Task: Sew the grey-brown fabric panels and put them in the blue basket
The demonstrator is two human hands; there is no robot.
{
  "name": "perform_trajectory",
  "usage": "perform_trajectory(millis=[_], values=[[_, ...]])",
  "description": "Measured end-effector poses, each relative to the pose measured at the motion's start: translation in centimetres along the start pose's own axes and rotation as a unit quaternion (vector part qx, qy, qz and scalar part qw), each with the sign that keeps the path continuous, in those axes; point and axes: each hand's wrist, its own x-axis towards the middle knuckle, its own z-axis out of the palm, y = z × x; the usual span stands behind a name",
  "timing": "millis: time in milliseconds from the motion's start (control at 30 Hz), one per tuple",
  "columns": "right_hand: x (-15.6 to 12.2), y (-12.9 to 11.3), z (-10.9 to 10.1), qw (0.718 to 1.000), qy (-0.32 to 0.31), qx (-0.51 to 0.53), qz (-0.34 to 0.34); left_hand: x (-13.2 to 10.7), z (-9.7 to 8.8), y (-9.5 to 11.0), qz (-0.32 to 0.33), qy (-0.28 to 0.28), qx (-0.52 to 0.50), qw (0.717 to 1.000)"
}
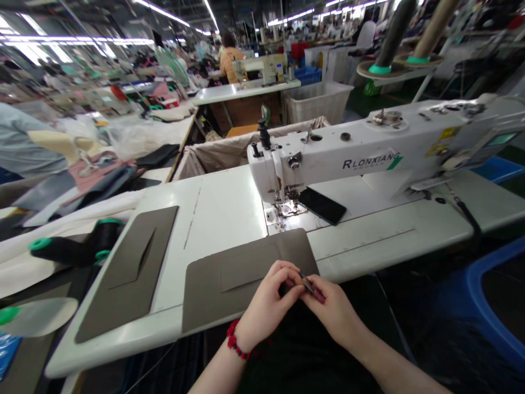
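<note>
Over the near edge of a grey-brown panel point(246, 268), my two hands meet. In my right hand point(334, 306) is a pair of thread snips point(311, 288), with a dark metal part and a reddish handle, largely covered by the fingers. My left hand point(268, 301), with a red beaded bracelet at the wrist, has thumb and fingers pinched together at the tip of the snips; what lies in the pinch is too small to tell. The panel lies flat in front of the sewing machine's needle area point(283, 210), with a rectangular flap or pocket outline on it.
A second grey-brown panel point(131, 268) with a slit lies to the left. A black phone point(324, 205) rests beside the needle area under the white machine arm point(369, 148). Black thread cones point(61, 250) sit at the left edge. A blue plastic tub point(476, 295) stands at right.
</note>
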Motion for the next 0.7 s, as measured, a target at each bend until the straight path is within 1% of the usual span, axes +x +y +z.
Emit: perform_trajectory(millis=[33, 100, 133, 200, 267, 300, 367, 433, 467, 500, 533, 600, 700], values=[[0.2, 0.0, 0.2, 1.000, 0.004, -0.006, 0.001, 0.0, -0.5, -0.3, 0.014, -0.005, 0.027, 1.000], [0.4, 0.1, 0.4, 1.000, 0.012, -0.006, 0.001, 0.1, -1.5, -1.2, 0.048, 0.000, 0.130, 0.990], [0.4, 0.1, 0.3, 1.000, 0.014, -0.002, 0.001, 0.2, -1.9, -1.7, 0.065, 0.007, 0.199, 0.978], [0.3, 0.1, 0.0, 1.000, 0.009, -0.003, 0.000, 0.4, -2.4, -3.0, 0.088, 0.019, 0.326, 0.941], [0.0, 0.1, -0.8, 1.000, -0.011, -0.021, 0.000, 0.5, -2.4, -3.8, 0.093, 0.027, 0.396, 0.913], [-0.3, 0.1, -1.2, 0.999, -0.030, -0.034, 0.000, 0.5, -2.3, -4.1, 0.091, 0.028, 0.410, 0.907], [-0.9, 0.4, -2.5, 0.992, -0.104, -0.069, 0.001, 0.5, -2.0, -4.2, 0.089, 0.031, 0.413, 0.906], [-1.8, 0.8, -3.9, 0.972, -0.200, -0.123, 0.009, 0.4, -2.1, -4.2, 0.092, 0.030, 0.398, 0.912], [-2.2, 1.1, -4.6, 0.960, -0.231, -0.157, 0.016, 0.3, -2.4, -4.1, 0.094, 0.027, 0.388, 0.916], [-2.6, 1.4, -5.3, 0.951, -0.243, -0.191, 0.026, 0.3, -2.9, -4.1, 0.090, 0.027, 0.379, 0.921], [-2.9, 1.6, -5.9, 0.946, -0.234, -0.220, 0.037, 0.3, -3.6, -4.2, 0.080, 0.032, 0.375, 0.923], [-3.3, 1.9, -6.8, 0.951, -0.178, -0.247, 0.054, 0.2, -5.2, -4.6, 0.035, 0.057, 0.384, 0.921], [-3.2, 1.9, -7.3, 0.969, -0.101, -0.222, 0.047, 0.2, -7.6, -5.0, -0.049, 0.079, 0.394, 0.915]])
